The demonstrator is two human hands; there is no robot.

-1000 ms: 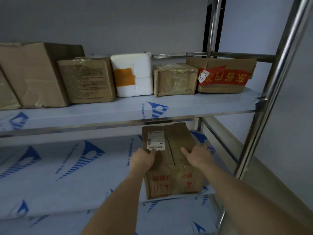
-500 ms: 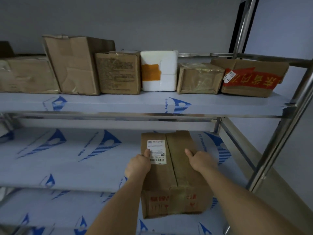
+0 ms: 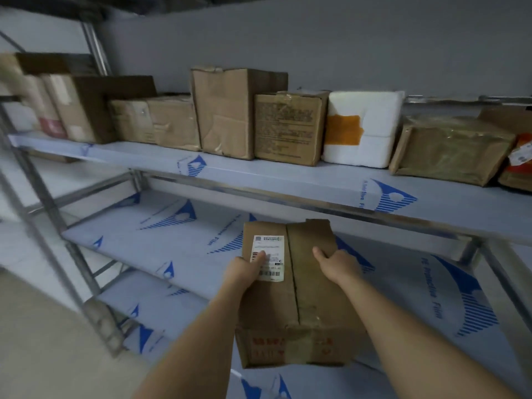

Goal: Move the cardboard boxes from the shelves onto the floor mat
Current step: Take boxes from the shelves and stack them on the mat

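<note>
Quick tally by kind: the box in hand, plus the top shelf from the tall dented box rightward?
Cardboard boxes on shelf: 4 (tall dented box, printed box, plastic-wrapped box, red-taped box)
White foam box: 1
Held cardboard box: 1
Total: 6

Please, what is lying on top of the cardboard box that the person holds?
On the held box a white shipping label is stuck, with the left hand thumb over it; the right hand grips the other flap. Whatever is inside is hidden.

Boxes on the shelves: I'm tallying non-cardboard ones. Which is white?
The white foam box with an orange patch, on the upper shelf among brown cardboard boxes.
</note>
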